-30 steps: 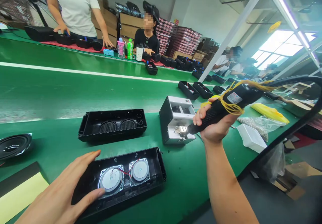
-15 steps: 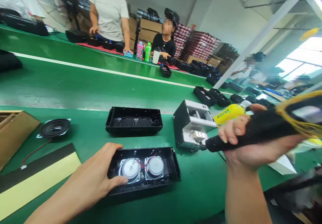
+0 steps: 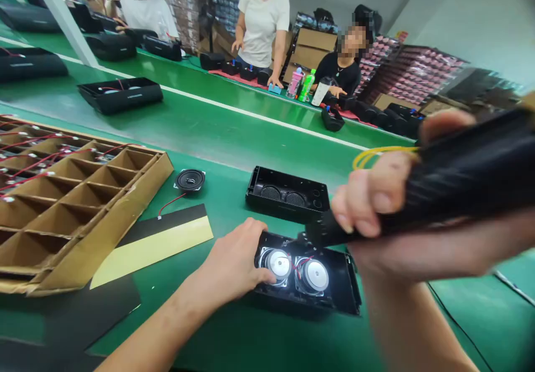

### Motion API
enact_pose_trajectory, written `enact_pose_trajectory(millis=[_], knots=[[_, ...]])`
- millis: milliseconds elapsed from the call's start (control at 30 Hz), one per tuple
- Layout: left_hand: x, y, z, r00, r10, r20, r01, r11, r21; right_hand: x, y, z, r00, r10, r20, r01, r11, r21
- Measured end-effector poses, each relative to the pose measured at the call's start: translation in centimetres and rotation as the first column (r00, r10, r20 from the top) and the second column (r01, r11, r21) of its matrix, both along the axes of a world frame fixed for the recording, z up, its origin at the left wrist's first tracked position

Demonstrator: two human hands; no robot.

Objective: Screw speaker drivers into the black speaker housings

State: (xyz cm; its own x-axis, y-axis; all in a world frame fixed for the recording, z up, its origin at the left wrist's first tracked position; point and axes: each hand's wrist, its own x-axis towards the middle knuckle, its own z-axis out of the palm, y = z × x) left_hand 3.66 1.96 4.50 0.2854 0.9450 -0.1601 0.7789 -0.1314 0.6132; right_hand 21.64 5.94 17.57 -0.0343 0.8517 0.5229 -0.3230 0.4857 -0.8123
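Hands at a green workbench (image 3: 217,132), seen from a head-worn camera. The left hand (image 3: 234,263) grips the left end of an open black speaker housing (image 3: 340,291), fingers curled over its far corner and the thumb lying beside the nearer of two silver drivers (image 3: 279,263) set inside. The right hand (image 3: 388,216) is large and blurred close to the lens, and is closed around a black electric screwdriver (image 3: 460,182). The tool's tip points down to the housing's back edge, just right of the left fingertips. Just beyond those fingertips sits a second housing (image 3: 288,193) — empty, with two round grilles. Well to the left of the fingers lie a loose speaker driver (image 3: 189,180) with a red wire, a black-and-yellow sheet (image 3: 167,238) and a cardboard divider tray (image 3: 83,193). Across the bench, other people stand or sit behind more black housings.
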Motion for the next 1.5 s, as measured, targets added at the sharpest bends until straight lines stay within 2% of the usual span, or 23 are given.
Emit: enact_pose_trajectory(millis=[67,133,233,333,700,1033,1367,1500], knots=[[0.1,0.0,0.0,1.000,0.012,0.002,-0.011,1.000,-0.002,-1.8,0.8,-1.7,0.989,0.137,-0.057,-0.135,0.990,0.038],[0.2,0.0,-0.1,1.000,0.018,0.007,-0.018,1.000,-0.010,-2.7,1.4,-3.7,0.975,0.207,-0.081,-0.203,0.978,0.048],[0.4,0.0,-0.2,1.000,0.029,0.011,-0.029,0.999,-0.029,-3.2,1.8,-6.2,0.976,0.198,-0.093,-0.197,0.980,0.019],[0.5,0.2,-0.1,0.999,0.042,0.008,-0.042,0.998,-0.048,-3.5,1.8,-7.4,0.979,0.172,-0.107,-0.176,0.984,-0.028],[0.4,0.3,0.0,0.999,0.050,-0.003,-0.050,0.997,-0.059,-4.3,1.9,-8.7,0.991,0.133,-0.035,-0.135,0.988,-0.078],[0.4,0.4,0.1,0.999,0.046,-0.007,-0.047,0.997,-0.065,-4.0,2.1,-9.7,0.977,0.205,-0.061,-0.210,0.973,-0.093],[0.4,0.3,0.1,0.999,0.043,-0.002,-0.043,0.998,-0.046,-4.3,1.9,-10.1,0.974,0.216,-0.063,-0.222,0.967,-0.121],[0.4,0.5,0.2,0.999,0.030,-0.024,-0.030,0.999,-0.027,-4.5,1.6,-10.1,0.956,0.278,-0.092,-0.289,0.945,-0.152]])
